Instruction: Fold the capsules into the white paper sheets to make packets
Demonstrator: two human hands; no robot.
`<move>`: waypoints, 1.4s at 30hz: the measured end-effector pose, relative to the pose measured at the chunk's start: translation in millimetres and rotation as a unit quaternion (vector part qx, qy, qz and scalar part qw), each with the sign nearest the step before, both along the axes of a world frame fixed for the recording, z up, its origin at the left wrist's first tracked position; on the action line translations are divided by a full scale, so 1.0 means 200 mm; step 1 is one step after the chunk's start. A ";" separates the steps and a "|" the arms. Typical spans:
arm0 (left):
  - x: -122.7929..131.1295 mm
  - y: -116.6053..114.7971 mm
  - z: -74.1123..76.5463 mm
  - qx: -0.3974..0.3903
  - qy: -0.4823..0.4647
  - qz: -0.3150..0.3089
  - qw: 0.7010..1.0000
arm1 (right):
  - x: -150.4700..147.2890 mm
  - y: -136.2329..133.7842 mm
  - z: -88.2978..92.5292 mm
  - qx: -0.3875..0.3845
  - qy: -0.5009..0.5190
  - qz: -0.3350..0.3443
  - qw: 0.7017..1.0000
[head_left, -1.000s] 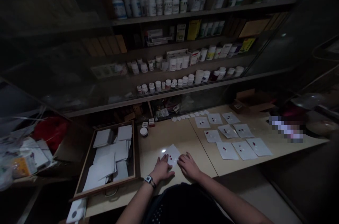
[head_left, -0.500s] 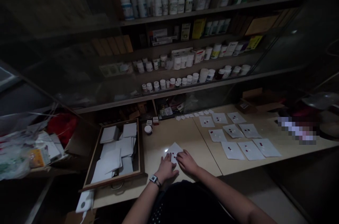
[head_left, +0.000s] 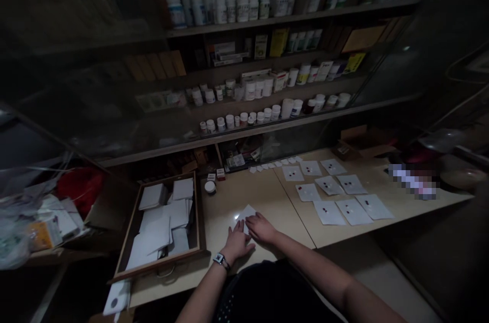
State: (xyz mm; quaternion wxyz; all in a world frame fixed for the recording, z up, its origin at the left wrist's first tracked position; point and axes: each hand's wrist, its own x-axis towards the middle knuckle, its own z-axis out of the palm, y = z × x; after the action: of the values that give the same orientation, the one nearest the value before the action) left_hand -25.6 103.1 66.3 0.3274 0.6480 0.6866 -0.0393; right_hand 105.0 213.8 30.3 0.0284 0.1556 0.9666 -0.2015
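Note:
A small white paper square lies on the wooden counter right in front of me. My left hand, with a watch on its wrist, lies flat with fingers stretched on the paper's near left edge. My right hand rests over the paper's right side, fingers bent and pressing on it. The red pills seen on this paper earlier are hidden now. Several more white paper squares with small dark red pills lie spread out to the right.
An open wooden drawer full of white paper sheets sits to the left. A small white jar stands behind the paper. Shelves of medicine bottles and boxes rise behind the counter. Clutter and bags fill the far left.
My right hand has slid left over the paper, covering the red pills. The paper's visible part has shrunk. My left hand has stayed on the paper's left edge.

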 end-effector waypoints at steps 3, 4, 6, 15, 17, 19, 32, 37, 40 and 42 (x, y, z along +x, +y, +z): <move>0.00 0.00 -0.01 0.002 0.001 -0.003 1.000 | 0.03 0.00 0.02 0.006 0.012 0.015 1.000; 0.00 -0.01 -0.01 0.004 0.000 -0.001 1.000 | 0.04 0.00 0.02 0.007 0.017 0.022 1.000; 0.00 -0.01 0.00 0.007 -0.004 0.004 1.000 | 0.06 -0.01 0.02 0.005 0.020 0.038 0.999; -0.01 0.00 0.04 -0.009 0.006 -0.017 1.000 | 0.10 -0.05 -0.09 -0.072 0.097 -0.167 0.978; -0.01 0.00 0.05 -0.009 0.011 -0.024 1.000 | 0.10 -0.05 -0.09 -0.073 0.104 -0.159 0.979; -0.01 0.01 0.05 -0.007 0.019 -0.031 0.999 | 0.11 -0.05 -0.08 -0.052 0.092 -0.164 0.981; 0.01 0.08 -0.01 0.084 0.116 -0.064 0.988 | 0.18 -0.01 -0.10 0.005 0.047 -0.103 0.994; -0.02 0.08 -0.09 0.087 0.095 -0.102 0.986 | 0.16 0.02 -0.05 -0.001 0.039 -0.099 0.994; -0.04 0.07 -0.10 0.101 0.074 -0.079 0.989 | 0.15 0.01 -0.04 -0.003 0.040 -0.091 0.995; -0.05 0.08 -0.10 0.122 0.056 -0.041 0.990 | 0.14 0.00 -0.05 -0.002 0.039 -0.097 0.995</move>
State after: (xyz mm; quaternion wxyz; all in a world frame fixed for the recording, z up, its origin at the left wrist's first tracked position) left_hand -35.9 119.3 45.4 0.2048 0.7077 0.6762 -0.0052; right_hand 133.0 213.0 20.1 -0.0284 0.2403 0.9471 -0.2107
